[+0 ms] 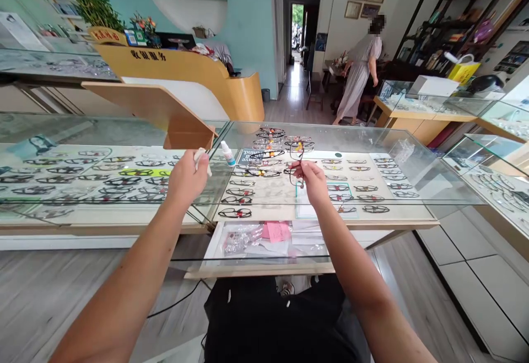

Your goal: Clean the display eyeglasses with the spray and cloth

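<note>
My right hand (313, 182) pinches a pair of dark-framed eyeglasses (296, 150), held on end above the glass display case. My left hand (187, 178) is closed round a small white cloth (198, 155), part of which sticks out past the thumb. Just right of that hand, a small white spray bottle (227, 154) stands upright on the glass. Under the glass, between and beyond my hands, lie several rows of eyeglasses (237, 200). More frames (270, 133) with bright tags on their lenses sit at the far side.
A brown board (152, 104) stands tilted behind my left hand. Below the case, a pulled-out drawer (212, 242) holds plastic bags and a pink paper (276, 231). A yellow counter (243, 98) is beyond. A person (359, 68) is in the back right. A cable (173, 302) crosses the floor.
</note>
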The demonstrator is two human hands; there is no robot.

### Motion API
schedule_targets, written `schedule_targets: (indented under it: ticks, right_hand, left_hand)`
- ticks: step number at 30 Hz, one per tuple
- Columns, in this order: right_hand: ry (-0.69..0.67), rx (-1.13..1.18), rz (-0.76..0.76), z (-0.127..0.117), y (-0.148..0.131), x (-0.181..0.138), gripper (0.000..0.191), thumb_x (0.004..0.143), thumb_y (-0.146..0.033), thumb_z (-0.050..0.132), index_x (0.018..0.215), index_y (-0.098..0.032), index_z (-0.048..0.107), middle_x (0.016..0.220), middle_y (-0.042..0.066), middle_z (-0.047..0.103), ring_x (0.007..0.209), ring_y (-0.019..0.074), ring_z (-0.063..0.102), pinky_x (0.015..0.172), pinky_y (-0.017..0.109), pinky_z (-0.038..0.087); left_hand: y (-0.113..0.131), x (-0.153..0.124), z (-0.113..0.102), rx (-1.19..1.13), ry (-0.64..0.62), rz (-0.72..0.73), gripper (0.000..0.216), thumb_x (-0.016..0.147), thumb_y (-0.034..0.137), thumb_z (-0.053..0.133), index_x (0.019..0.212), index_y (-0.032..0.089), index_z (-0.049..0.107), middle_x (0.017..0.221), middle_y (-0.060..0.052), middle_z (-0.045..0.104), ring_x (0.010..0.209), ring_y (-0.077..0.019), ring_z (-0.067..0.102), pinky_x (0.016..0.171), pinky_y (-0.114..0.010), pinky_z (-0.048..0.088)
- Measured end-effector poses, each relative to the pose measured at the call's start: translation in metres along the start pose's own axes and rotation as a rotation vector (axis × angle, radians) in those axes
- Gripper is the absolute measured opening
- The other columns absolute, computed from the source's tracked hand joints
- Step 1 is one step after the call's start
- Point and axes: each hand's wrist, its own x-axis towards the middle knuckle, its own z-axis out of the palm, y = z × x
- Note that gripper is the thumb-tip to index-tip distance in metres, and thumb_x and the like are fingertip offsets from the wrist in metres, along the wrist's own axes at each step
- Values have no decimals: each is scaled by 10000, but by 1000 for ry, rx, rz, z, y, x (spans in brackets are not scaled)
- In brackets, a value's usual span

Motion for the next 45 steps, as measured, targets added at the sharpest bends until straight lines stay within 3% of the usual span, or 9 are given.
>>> schedule_targets:
  ticks: [2,5,7,11,16,20,29,39,45]
  right_hand:
    - [-10,11,23,0,-2,0,381,912,-583,720,944,-213,802,983,58,811,784,166,622,772,307,493]
    - [-23,30,35,0,-9,-1,389,897,-589,734,899,-207,808,905,56,797,758,163,616,748,304,472]
    - [-42,24,44,-1,-18,-4,382,903,-581,735,883,-207,812,880,58,790,750,166,615,739,309,464]
    - [-162,15,106,1,-45,-15,358,908,-553,754,843,-208,821,860,70,791,744,183,630,732,329,474]
    - [-365,-19,223,8,-89,-25,364,863,-544,820,797,-186,817,826,84,790,725,184,640,702,325,492]
    - [-417,-44,241,8,-115,-30,351,859,-524,831,773,-184,819,832,85,791,749,194,682,716,324,525]
    - [-547,-82,268,-6,-141,-28,369,891,-520,831,788,-166,838,826,92,803,743,203,722,722,330,558]
    - [-671,-165,298,-1,-140,-31,411,890,-595,836,822,-190,849,838,99,815,747,229,750,731,379,629]
    - [-679,-201,329,4,-133,-36,464,864,-634,847,808,-174,838,782,88,795,718,228,743,704,386,627]
  left_hand:
    - [-17,-1,3,127,-101,26,626,974,742,434,1179,193,654,1124,-169,744,1155,-448,685,972,-566,504]
    - [-30,-9,13,283,-391,-15,688,940,702,489,1333,163,658,1316,-223,731,1289,-485,646,1026,-581,503]
    - [-26,-16,17,322,-392,11,697,931,688,512,1380,178,664,1406,-242,697,1374,-505,602,1098,-610,471]
    - [19,-30,9,131,-171,282,697,988,671,497,1527,236,577,1590,-183,588,1499,-426,522,1258,-553,385]
    - [100,-52,-12,-160,-216,567,1001,907,747,691,1710,271,332,1774,-141,376,1626,-374,377,1333,-516,326]
    - [137,-65,-19,-273,-231,593,935,884,734,747,1647,291,441,1685,-136,507,1573,-363,458,1306,-522,372]
    - [157,-75,-26,-446,-203,688,700,890,634,808,1470,290,623,1479,-111,685,1411,-326,620,1207,-477,471]
    - [155,-96,-32,-485,-116,716,652,827,718,819,1276,249,752,1182,-101,788,1119,-282,736,1037,-443,584]
    - [144,-112,-29,-529,-156,637,735,778,730,853,1323,250,737,1201,-95,773,1096,-251,741,1003,-394,619]
